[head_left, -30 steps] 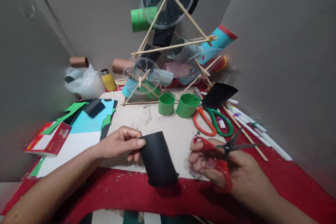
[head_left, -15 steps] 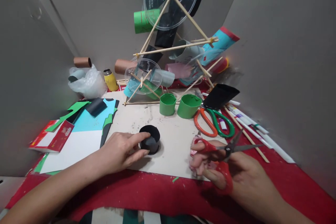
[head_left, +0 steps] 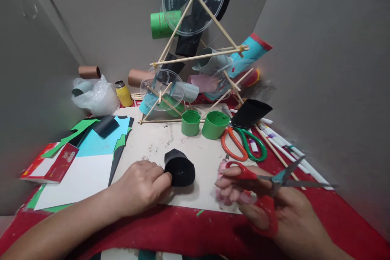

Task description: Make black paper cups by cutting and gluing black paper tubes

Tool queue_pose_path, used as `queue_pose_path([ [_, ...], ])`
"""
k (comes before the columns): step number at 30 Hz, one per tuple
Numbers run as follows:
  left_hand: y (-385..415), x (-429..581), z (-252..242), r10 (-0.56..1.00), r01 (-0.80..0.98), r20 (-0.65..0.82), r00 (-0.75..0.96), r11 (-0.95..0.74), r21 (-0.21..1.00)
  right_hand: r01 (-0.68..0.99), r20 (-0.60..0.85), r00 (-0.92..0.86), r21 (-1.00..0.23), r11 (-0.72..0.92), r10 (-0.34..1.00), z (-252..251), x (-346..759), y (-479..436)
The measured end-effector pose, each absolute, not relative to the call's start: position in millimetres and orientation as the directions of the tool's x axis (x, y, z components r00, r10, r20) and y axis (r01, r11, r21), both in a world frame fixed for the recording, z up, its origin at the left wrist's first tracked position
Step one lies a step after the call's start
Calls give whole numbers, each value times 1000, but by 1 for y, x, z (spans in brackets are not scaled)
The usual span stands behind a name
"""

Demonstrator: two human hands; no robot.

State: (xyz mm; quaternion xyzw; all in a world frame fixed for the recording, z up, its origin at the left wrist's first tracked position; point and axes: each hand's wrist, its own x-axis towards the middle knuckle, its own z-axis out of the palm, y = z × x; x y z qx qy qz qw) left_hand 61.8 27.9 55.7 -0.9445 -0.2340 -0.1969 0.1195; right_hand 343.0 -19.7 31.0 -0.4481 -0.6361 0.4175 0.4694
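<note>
My left hand (head_left: 146, 185) pinches the left edge of a short black paper tube (head_left: 180, 168), whose round opening is tilted toward me above the pale board (head_left: 146, 142). On the right, my right hand (head_left: 268, 207) has its fingers through the handles of red-handled scissors (head_left: 278, 178); the blades are apart and point right. A crumpled pink thing (head_left: 224, 195) lies beside and partly behind the right fingers; I cannot make out what it is. Two short green paper tubes (head_left: 190, 122) stand upright farther back on the board.
A stick frame (head_left: 198, 55) with clear plastic lids and coloured paper tubes rises at the back. Orange- and green-handled scissors (head_left: 237, 144) lie right of the green tubes. Coloured paper sheets (head_left: 76, 178) and a red box (head_left: 51, 162) are at the left. White markers (head_left: 292, 150) line the right.
My left hand has taken hold of the black tube and tipped it from upright so its opening faces me. My right hand's scissors have opened wider and shifted slightly right. The view has moved slightly.
</note>
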Motion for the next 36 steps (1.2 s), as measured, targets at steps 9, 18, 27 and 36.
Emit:
queue_pose_path([
  [9, 16, 85, 68, 287, 420, 377, 880, -842, -338, 399, 570, -469, -544, 738, 675, 22, 342, -9],
  [18, 20, 96, 73, 294, 410, 358, 886, -858, -309, 419, 603, -447, -511, 750, 661, 28, 337, -10],
  [27, 15, 68, 58, 787, 262, 524, 325, -608, 750, 458, 556, -272, -643, 614, 785, 21, 343, -14],
  [36, 7, 104, 30, 869, -422, -383, 314, 489, 764, 470, 601, -356, -547, 693, 716, 18, 337, -18],
])
